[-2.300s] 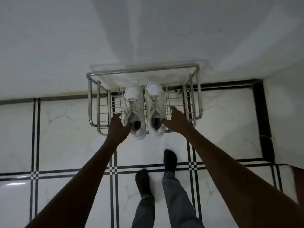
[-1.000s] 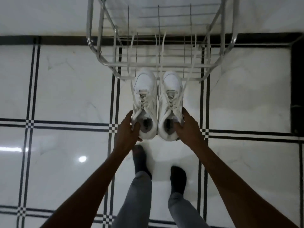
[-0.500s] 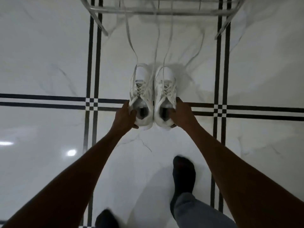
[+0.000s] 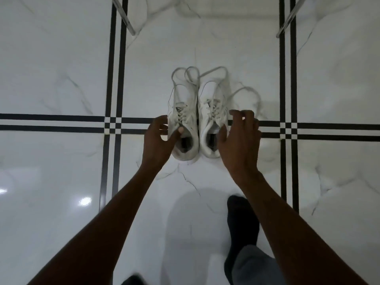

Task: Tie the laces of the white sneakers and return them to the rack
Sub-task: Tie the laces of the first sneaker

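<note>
Two white sneakers stand side by side on the floor, toes pointing away from me: the left sneaker and the right sneaker. Their untied laces lie in loose loops around the toes and to the right. My left hand pinches the left sneaker's outer collar, thumb on the tongue and fingers outside. My right hand hovers beside the right sneaker with fingers spread, holding nothing. Of the metal rack, only two legs show at the top edge.
The floor is glossy white marble tile with black double stripes. The rack's right leg slants in at the top right. My foot in a black sock stands behind the sneakers, under a grey trouser leg.
The sneakers came off the rack, were carried back toward me and now rest on the floor. The laces have dropped off the rack onto the floor. My right hand has let go and spread.
</note>
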Action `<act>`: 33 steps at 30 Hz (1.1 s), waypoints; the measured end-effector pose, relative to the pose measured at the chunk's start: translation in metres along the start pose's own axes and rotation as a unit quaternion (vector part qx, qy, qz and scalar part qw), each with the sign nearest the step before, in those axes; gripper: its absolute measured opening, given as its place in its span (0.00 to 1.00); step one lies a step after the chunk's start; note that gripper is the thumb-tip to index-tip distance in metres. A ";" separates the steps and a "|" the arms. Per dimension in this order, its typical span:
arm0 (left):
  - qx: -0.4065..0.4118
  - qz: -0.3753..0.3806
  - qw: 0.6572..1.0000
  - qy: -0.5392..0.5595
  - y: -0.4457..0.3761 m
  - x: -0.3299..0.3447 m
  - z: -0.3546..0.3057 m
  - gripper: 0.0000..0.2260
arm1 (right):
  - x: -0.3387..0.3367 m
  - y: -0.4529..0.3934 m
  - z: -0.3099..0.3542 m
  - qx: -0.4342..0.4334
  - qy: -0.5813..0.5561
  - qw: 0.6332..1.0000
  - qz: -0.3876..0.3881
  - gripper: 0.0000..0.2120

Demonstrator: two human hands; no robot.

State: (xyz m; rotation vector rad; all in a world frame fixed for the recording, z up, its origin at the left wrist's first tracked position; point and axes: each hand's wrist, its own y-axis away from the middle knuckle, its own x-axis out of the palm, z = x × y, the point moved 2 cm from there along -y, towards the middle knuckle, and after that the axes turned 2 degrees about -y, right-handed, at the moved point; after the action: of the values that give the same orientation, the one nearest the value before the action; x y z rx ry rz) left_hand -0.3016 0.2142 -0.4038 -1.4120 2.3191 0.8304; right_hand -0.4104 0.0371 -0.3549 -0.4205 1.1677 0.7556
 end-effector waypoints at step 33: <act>0.172 -0.078 0.976 -0.112 -0.020 -0.016 0.019 0.05 | 0.069 -0.016 0.072 -0.145 -0.132 0.979 0.060 0.08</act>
State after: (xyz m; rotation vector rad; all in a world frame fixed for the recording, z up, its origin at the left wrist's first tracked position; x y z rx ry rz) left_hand -0.2771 0.2298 -0.4170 -1.2588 2.0313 0.4838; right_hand -0.3376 0.0949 -0.3950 -0.4776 0.8409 1.0601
